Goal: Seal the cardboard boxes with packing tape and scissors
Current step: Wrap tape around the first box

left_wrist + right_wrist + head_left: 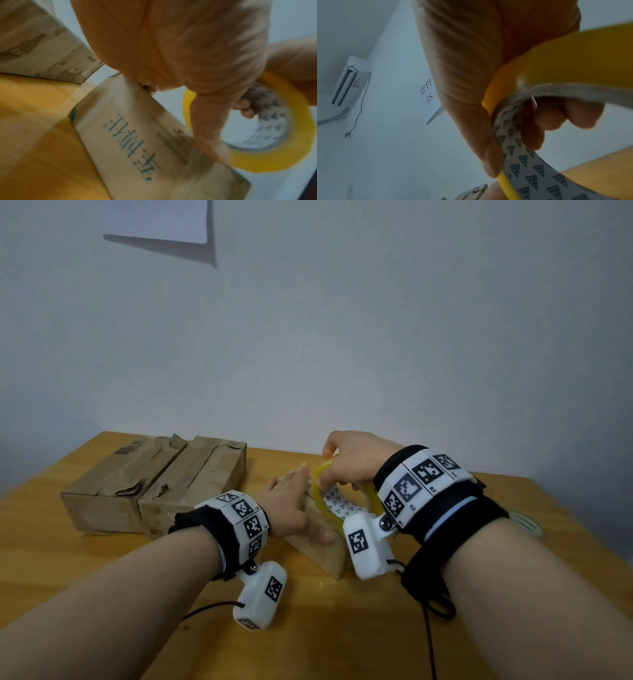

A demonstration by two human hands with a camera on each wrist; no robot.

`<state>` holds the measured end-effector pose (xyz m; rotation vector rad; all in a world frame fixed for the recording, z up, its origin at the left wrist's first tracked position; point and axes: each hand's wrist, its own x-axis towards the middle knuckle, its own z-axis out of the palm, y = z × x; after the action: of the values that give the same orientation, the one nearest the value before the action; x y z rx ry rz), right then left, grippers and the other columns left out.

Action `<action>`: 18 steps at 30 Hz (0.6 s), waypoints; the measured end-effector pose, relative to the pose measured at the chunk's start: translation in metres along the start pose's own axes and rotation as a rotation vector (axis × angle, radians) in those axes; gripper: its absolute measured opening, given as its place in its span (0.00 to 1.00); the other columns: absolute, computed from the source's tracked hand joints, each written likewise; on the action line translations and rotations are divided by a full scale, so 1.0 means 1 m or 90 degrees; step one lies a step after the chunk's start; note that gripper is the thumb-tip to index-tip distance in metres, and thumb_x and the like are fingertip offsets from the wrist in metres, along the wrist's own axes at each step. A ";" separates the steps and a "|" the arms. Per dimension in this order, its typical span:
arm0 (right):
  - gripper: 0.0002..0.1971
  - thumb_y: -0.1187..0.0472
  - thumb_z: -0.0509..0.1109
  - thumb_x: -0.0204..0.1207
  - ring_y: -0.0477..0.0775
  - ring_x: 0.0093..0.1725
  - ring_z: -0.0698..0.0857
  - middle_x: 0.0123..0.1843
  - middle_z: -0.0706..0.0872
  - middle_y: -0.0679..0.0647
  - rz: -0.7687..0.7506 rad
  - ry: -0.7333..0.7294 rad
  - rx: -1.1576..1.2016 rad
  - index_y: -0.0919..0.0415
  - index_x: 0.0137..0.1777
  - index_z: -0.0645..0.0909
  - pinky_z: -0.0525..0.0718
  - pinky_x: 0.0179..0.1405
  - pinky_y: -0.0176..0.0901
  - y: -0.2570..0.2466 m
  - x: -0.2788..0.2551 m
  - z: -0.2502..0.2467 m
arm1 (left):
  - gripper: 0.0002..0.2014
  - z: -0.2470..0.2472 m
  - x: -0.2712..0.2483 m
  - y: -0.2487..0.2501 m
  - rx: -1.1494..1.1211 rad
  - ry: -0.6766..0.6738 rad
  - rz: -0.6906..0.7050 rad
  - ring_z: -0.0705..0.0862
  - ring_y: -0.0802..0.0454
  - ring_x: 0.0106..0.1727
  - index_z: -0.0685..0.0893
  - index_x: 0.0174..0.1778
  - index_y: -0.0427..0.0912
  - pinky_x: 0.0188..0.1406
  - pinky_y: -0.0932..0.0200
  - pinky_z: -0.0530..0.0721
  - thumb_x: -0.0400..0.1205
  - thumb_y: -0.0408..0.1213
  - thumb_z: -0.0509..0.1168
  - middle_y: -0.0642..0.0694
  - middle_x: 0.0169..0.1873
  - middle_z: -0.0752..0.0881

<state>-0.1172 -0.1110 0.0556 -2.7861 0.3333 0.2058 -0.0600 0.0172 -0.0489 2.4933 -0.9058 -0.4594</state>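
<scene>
A small cardboard box [327,558] with green print [130,142] lies at the middle of the wooden table [102,570]. My left hand [293,505] rests flat on its top with straight fingers and the thumb along its near edge. Just right of it, my right hand [349,462] grips a yellow roll of packing tape [320,498], held upright over the box's right end. Its fingers curl through the patterned core [522,159] and its thumb lies on the outer rim [565,65]. Any loose tape end is hidden. No scissors show in any view.
Two larger worn cardboard boxes [113,484] [191,484] stand side by side at the back left, near the wall. A pale round object [525,523] lies by the table's right edge. A paper sign [426,93] and an air conditioner [349,81] hang on the wall.
</scene>
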 end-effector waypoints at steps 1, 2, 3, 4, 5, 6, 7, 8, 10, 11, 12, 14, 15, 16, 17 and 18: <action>0.25 0.50 0.78 0.70 0.52 0.35 0.86 0.46 0.88 0.53 0.000 -0.003 0.043 0.51 0.64 0.74 0.86 0.36 0.43 0.002 -0.001 0.000 | 0.65 0.001 0.001 0.001 -0.002 0.002 -0.006 0.38 0.52 0.84 0.33 0.84 0.45 0.80 0.50 0.33 0.66 0.64 0.74 0.47 0.85 0.42; 0.25 0.50 0.77 0.71 0.51 0.34 0.86 0.45 0.88 0.53 -0.003 -0.007 0.083 0.49 0.65 0.72 0.85 0.36 0.43 0.005 -0.003 0.000 | 0.67 -0.001 0.001 0.003 -0.004 0.003 -0.013 0.37 0.52 0.84 0.32 0.83 0.45 0.80 0.50 0.33 0.65 0.64 0.75 0.48 0.85 0.41; 0.25 0.49 0.76 0.72 0.51 0.36 0.87 0.46 0.88 0.53 -0.008 -0.009 0.114 0.48 0.66 0.71 0.86 0.39 0.44 0.008 -0.004 -0.001 | 0.67 -0.003 0.002 0.004 -0.005 0.003 -0.020 0.37 0.50 0.84 0.32 0.83 0.45 0.79 0.50 0.34 0.65 0.63 0.76 0.49 0.84 0.39; 0.25 0.48 0.75 0.72 0.51 0.40 0.87 0.47 0.89 0.53 -0.012 -0.008 0.136 0.48 0.67 0.71 0.87 0.45 0.46 0.011 -0.004 -0.002 | 0.67 -0.006 0.003 0.005 -0.006 0.003 -0.025 0.36 0.49 0.84 0.32 0.83 0.46 0.79 0.49 0.34 0.65 0.62 0.76 0.49 0.84 0.39; 0.24 0.47 0.74 0.73 0.52 0.46 0.87 0.50 0.89 0.53 -0.016 -0.001 0.153 0.48 0.67 0.72 0.87 0.52 0.49 0.013 -0.004 -0.004 | 0.67 -0.009 0.005 0.006 -0.012 0.004 -0.025 0.36 0.49 0.84 0.33 0.84 0.47 0.79 0.50 0.34 0.65 0.61 0.77 0.49 0.84 0.39; 0.24 0.46 0.74 0.73 0.53 0.51 0.86 0.55 0.87 0.53 -0.021 0.011 0.163 0.47 0.67 0.74 0.85 0.57 0.50 0.015 -0.005 -0.004 | 0.67 -0.011 0.008 0.005 -0.020 0.009 -0.019 0.37 0.50 0.84 0.35 0.84 0.48 0.78 0.51 0.33 0.64 0.61 0.78 0.50 0.85 0.41; 0.23 0.45 0.74 0.73 0.53 0.56 0.85 0.59 0.85 0.51 -0.028 0.024 0.164 0.47 0.66 0.76 0.84 0.59 0.50 0.017 -0.005 -0.004 | 0.67 -0.012 0.012 0.004 -0.028 0.014 -0.012 0.37 0.50 0.84 0.36 0.84 0.50 0.78 0.51 0.32 0.63 0.61 0.79 0.50 0.85 0.43; 0.22 0.44 0.74 0.73 0.52 0.59 0.82 0.61 0.82 0.49 -0.038 0.038 0.159 0.47 0.65 0.77 0.82 0.59 0.49 0.018 -0.006 -0.004 | 0.66 -0.013 0.016 0.004 -0.032 0.016 -0.010 0.38 0.50 0.84 0.38 0.84 0.50 0.78 0.51 0.32 0.62 0.60 0.79 0.50 0.85 0.45; 0.20 0.42 0.73 0.74 0.50 0.60 0.79 0.63 0.79 0.46 -0.060 0.053 0.139 0.46 0.64 0.80 0.78 0.56 0.45 0.018 -0.007 -0.003 | 0.65 -0.013 0.021 0.002 -0.027 0.011 -0.012 0.38 0.49 0.84 0.41 0.85 0.50 0.78 0.50 0.31 0.62 0.60 0.79 0.50 0.85 0.47; 0.19 0.41 0.73 0.74 0.49 0.61 0.79 0.63 0.80 0.46 -0.068 0.051 0.127 0.45 0.63 0.81 0.76 0.54 0.45 0.019 -0.008 -0.004 | 0.65 -0.013 0.024 0.000 -0.018 0.007 -0.014 0.39 0.49 0.84 0.42 0.85 0.50 0.78 0.49 0.32 0.62 0.61 0.79 0.50 0.85 0.46; 0.18 0.40 0.72 0.75 0.49 0.61 0.79 0.62 0.81 0.45 -0.072 0.040 0.109 0.45 0.62 0.82 0.76 0.54 0.45 0.020 -0.011 -0.005 | 0.65 -0.013 0.026 0.000 -0.006 0.002 -0.016 0.38 0.50 0.84 0.42 0.85 0.50 0.79 0.49 0.32 0.62 0.63 0.78 0.50 0.85 0.46; 0.19 0.38 0.70 0.76 0.49 0.59 0.82 0.59 0.84 0.45 -0.057 -0.002 0.065 0.46 0.62 0.85 0.77 0.53 0.45 0.026 -0.016 -0.009 | 0.64 -0.013 0.030 -0.001 0.028 -0.013 -0.020 0.38 0.52 0.84 0.41 0.85 0.48 0.80 0.48 0.33 0.63 0.66 0.76 0.50 0.85 0.44; 0.19 0.38 0.70 0.76 0.49 0.56 0.84 0.57 0.86 0.45 -0.039 -0.023 0.048 0.47 0.60 0.86 0.78 0.52 0.45 0.032 -0.018 -0.009 | 0.64 -0.014 0.031 -0.001 0.051 -0.021 -0.020 0.38 0.53 0.84 0.40 0.85 0.47 0.81 0.48 0.34 0.65 0.66 0.74 0.49 0.85 0.42; 0.19 0.38 0.70 0.76 0.48 0.54 0.85 0.56 0.88 0.47 -0.019 -0.039 0.043 0.47 0.59 0.88 0.80 0.52 0.45 0.039 -0.020 -0.007 | 0.63 -0.014 0.031 0.001 0.076 -0.027 -0.021 0.38 0.52 0.84 0.39 0.85 0.45 0.82 0.47 0.34 0.66 0.67 0.72 0.49 0.85 0.41; 0.18 0.37 0.71 0.76 0.49 0.53 0.85 0.56 0.89 0.47 0.000 -0.048 0.048 0.46 0.58 0.89 0.81 0.53 0.45 0.046 -0.021 -0.004 | 0.62 -0.014 0.032 0.002 0.100 -0.033 -0.020 0.37 0.52 0.84 0.38 0.85 0.44 0.82 0.46 0.35 0.67 0.67 0.71 0.48 0.85 0.39; 0.19 0.36 0.70 0.75 0.49 0.53 0.86 0.56 0.90 0.48 0.014 -0.054 0.057 0.46 0.58 0.89 0.81 0.54 0.45 0.051 -0.022 0.001 | 0.62 -0.014 0.032 0.003 0.120 -0.040 -0.020 0.37 0.52 0.84 0.38 0.85 0.44 0.82 0.46 0.35 0.68 0.68 0.69 0.47 0.84 0.38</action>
<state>-0.1512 -0.1535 0.0431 -2.6776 0.3435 0.3064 -0.0317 -0.0019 -0.0407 2.6798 -0.9775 -0.4857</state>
